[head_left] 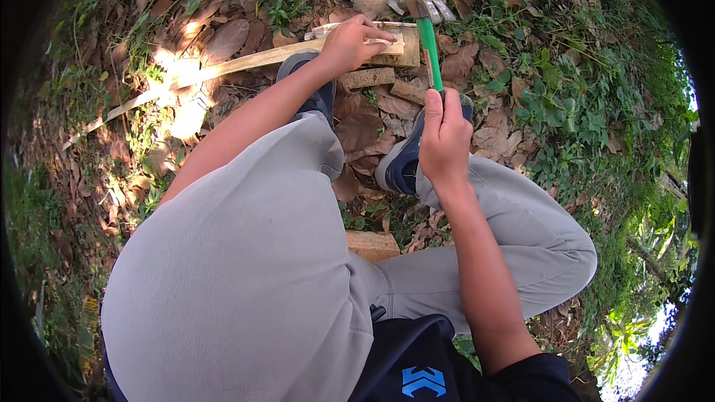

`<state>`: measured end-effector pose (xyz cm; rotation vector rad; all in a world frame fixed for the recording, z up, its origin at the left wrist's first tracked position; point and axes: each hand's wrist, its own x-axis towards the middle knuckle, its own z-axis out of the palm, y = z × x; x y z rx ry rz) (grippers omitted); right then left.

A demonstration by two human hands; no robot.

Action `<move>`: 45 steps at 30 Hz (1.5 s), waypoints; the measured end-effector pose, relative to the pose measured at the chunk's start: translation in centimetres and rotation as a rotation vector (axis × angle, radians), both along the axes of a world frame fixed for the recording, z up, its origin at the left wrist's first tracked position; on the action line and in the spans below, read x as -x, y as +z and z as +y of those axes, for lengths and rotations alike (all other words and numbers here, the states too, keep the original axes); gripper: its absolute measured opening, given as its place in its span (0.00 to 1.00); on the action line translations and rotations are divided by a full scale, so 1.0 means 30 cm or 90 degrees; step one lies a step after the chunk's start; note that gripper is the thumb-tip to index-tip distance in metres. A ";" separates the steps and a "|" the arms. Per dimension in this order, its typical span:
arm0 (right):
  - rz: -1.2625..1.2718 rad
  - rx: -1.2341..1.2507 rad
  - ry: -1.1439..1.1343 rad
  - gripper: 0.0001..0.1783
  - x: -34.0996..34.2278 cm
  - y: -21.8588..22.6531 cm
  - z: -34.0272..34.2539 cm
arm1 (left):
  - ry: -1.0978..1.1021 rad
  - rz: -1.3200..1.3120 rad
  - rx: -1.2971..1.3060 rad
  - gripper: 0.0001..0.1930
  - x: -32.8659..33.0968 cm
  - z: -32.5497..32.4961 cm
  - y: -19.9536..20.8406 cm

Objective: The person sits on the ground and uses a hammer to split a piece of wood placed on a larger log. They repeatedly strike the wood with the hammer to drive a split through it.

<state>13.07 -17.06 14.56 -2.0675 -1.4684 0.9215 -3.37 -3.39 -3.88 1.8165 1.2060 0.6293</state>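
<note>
My right hand (445, 134) is wrapped round the lower end of a claw hammer's (428, 41) green handle. The hammer stands raised, its metal head at the far end, just right of the wood. My left hand (354, 46) reaches over the right end of a long, thin wooden strip (257, 59). Its fingers are drawn together at the strip's end; whatever small thing they may pinch is too small to make out. Under that end lies a wider piece of wood (410, 48), partly hidden by the strip and my hand.
Two short wood offcuts (369, 78) lie nearer me, between my dark shoes (402, 164). Another wood block (372, 244) shows beneath my bent legs in grey trousers (246, 253). Dry leaves (227, 41) and green plants (566, 97) cover the ground around.
</note>
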 end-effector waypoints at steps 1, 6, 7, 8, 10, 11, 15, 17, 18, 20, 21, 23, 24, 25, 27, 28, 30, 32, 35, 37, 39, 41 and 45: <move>-0.006 0.000 0.004 0.21 -0.006 -0.026 -0.009 | 0.000 -0.005 -0.010 0.12 -0.004 -0.002 -0.001; -0.057 0.070 0.024 0.22 -0.030 -0.091 -0.035 | 0.019 -0.014 -0.025 0.13 0.006 0.002 -0.017; -0.042 0.066 0.022 0.22 -0.023 -0.063 -0.032 | 0.015 -0.013 -0.009 0.12 0.005 -0.007 -0.017; -0.019 0.044 0.009 0.22 -0.015 -0.045 -0.026 | 0.009 -0.012 0.005 0.12 -0.006 0.000 -0.001; 0.025 -0.009 -0.019 0.22 0.001 -0.020 -0.011 | 0.002 -0.007 0.004 0.12 -0.012 0.004 0.013; 0.015 -0.002 -0.026 0.22 0.000 -0.026 -0.008 | 0.001 -0.003 -0.010 0.13 -0.011 0.001 0.011; -0.024 0.079 0.022 0.22 -0.034 -0.097 -0.022 | 0.013 -0.014 -0.040 0.13 0.002 0.007 -0.007; -0.020 0.085 0.003 0.23 -0.022 -0.072 -0.029 | 0.013 -0.020 -0.028 0.12 0.004 -0.004 -0.001; -0.017 0.088 -0.006 0.23 -0.015 -0.056 -0.032 | 0.007 -0.022 -0.012 0.12 0.000 -0.003 0.003; 0.021 0.034 -0.021 0.23 -0.001 -0.031 -0.024 | 0.005 -0.024 0.014 0.11 -0.005 0.000 0.015; 0.040 0.007 -0.029 0.23 0.003 -0.027 -0.021 | 0.009 -0.025 0.029 0.11 -0.007 -0.008 0.021; 0.042 0.003 -0.030 0.22 0.000 -0.041 -0.021 | 0.007 -0.020 0.022 0.11 -0.005 -0.006 0.010; 0.043 0.001 -0.031 0.22 -0.003 -0.057 -0.023 | 0.007 -0.026 -0.004 0.12 -0.001 -0.002 0.004; 0.021 0.010 -0.018 0.21 -0.012 -0.085 -0.031 | 0.007 -0.031 -0.029 0.12 0.004 0.000 -0.010; -0.026 0.032 0.006 0.21 -0.038 -0.139 -0.051 | 0.005 -0.037 -0.050 0.12 -0.005 -0.001 -0.012; -0.002 0.020 -0.010 0.21 -0.032 -0.128 -0.048 | 0.004 -0.034 -0.047 0.12 -0.003 0.000 -0.008; 0.048 0.004 -0.042 0.20 -0.009 -0.072 -0.036 | 0.005 -0.030 -0.027 0.12 0.000 -0.012 -0.008; 0.052 -0.050 -0.028 0.20 0.006 -0.029 -0.006 | 0.003 -0.029 -0.012 0.12 -0.002 0.002 -0.004; 0.062 -0.048 -0.028 0.20 0.004 -0.029 -0.001 | 0.002 -0.028 0.018 0.12 -0.005 -0.002 0.006; 0.039 0.029 -0.023 0.21 -0.031 -0.122 -0.036 | 0.004 -0.037 -0.010 0.12 -0.003 0.000 0.001; 0.018 0.056 -0.024 0.22 -0.047 -0.154 -0.066 | 0.013 -0.030 -0.003 0.12 -0.006 -0.001 -0.006; 0.073 0.039 -0.048 0.22 -0.035 -0.110 -0.051 | 0.013 -0.023 -0.011 0.13 0.004 0.000 -0.009; 0.127 -0.039 -0.044 0.20 -0.004 -0.015 0.003 | 0.004 -0.022 0.000 0.12 0.007 -0.003 0.002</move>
